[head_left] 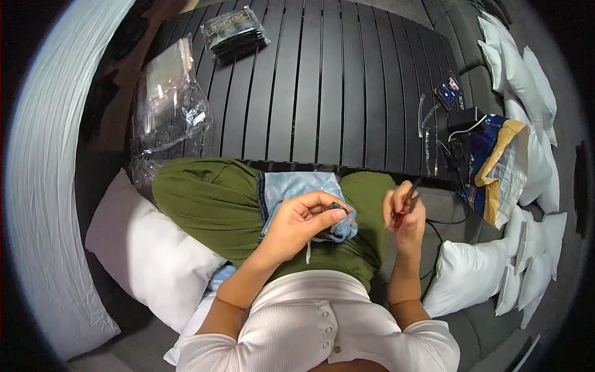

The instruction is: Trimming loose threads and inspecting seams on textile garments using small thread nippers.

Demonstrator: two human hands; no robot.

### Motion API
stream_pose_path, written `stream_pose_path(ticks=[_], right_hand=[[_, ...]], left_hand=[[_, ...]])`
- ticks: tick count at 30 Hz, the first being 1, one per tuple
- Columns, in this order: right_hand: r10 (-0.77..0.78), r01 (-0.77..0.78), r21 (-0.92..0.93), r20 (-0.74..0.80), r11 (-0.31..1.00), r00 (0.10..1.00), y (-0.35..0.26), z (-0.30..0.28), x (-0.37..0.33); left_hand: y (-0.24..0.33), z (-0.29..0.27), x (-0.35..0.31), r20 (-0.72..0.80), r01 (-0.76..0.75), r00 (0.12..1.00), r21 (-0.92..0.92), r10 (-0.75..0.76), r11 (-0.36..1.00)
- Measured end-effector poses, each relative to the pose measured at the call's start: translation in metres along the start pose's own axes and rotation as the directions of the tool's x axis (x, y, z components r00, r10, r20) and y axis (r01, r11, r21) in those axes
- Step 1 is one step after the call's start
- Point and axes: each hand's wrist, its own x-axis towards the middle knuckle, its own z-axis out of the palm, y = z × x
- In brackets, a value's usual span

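A light blue, mottled cloth (300,184) with a dark trimmed edge lies across my lap on green trousers (207,192). My left hand (297,224) pinches a bunched part of this cloth at a dark edge between thumb and fingers. To the right of it, apart from the cloth, my right hand (406,220) is raised with its fingers curled around a slim dark tool (416,185). A bit of red shows in the right palm. Motion blur hides the tool's exact kind. A short white cord hangs below the cloth.
Ahead stands a black slatted table (310,80). It bears a stack of dark items in clear wrap (234,34), clear plastic bags (167,99) and a small dark blue packet (449,91). A blue-and-tan bag (496,167) stands right. Pale pillows (152,248) lie on both sides.
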Motion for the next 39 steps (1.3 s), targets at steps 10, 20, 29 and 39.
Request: stream_pose_path(ticks=[10, 20, 29, 39], right_hand=[[0.063, 0.139, -0.566, 0.323, 0.813, 0.944, -0.005, 0.005, -0.005], [0.064, 0.125, -0.572, 0.298, 0.810, 0.952, -0.002, 0.009, -0.004], [0.031, 0.157, -0.569, 0.306, 0.807, 0.951, -0.005, 0.011, 0.000], [-0.010, 0.208, -0.588, 0.322, 0.782, 0.947, -0.002, 0.011, 0.001]], left_hand=[[-0.003, -0.004, 0.001, -0.033, -0.042, 0.999, -0.052, 0.040, 0.998], [-0.003, -0.004, 0.003, -0.039, -0.059, 0.997, -0.014, 0.059, 0.998], [-0.006, -0.005, 0.005, -0.009, -0.065, 0.998, 0.022, 0.065, 0.998], [-0.003, -0.005, 0.006, -0.001, -0.040, 0.999, 0.002, 0.040, 0.999]])
